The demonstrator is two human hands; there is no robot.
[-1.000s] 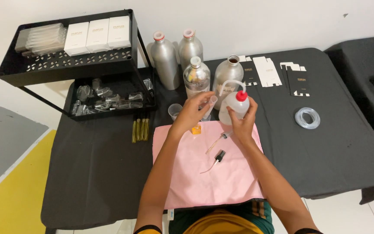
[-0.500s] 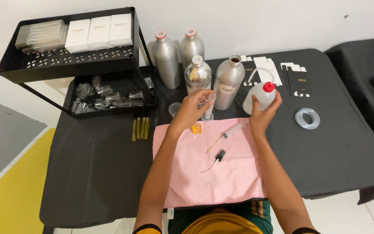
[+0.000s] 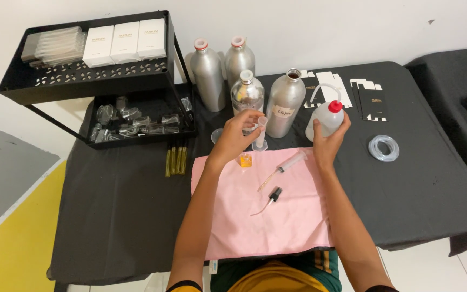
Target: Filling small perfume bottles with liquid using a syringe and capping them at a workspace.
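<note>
Now my left hand (image 3: pixel 237 135) pinches the small measuring cylinder (image 3: pixel 260 134) upright at the pink cloth's (image 3: pixel 266 216) far edge, while my right hand (image 3: pixel 328 141) wraps the white squeeze bottle (image 3: pixel 324 120), standing on the black table (image 3: pixel 422 178) beside the aluminium bottle (image 3: pixel 285 103).

Squeeze bottle (image 3: pixel 324 120) lower half hidden by right hand (image 3: pixel 328 141); tray contents (image 3: pixel 136 120) indistinct (glassy jumble).

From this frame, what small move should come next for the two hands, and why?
Probably bring the squeeze bottle in the right hand back toward the small measuring cylinder that the left hand steadies. The bottle sits off to the right, its bent spout not over the cylinder's open top, which stands upright at the pink cloth's far edge.
</note>
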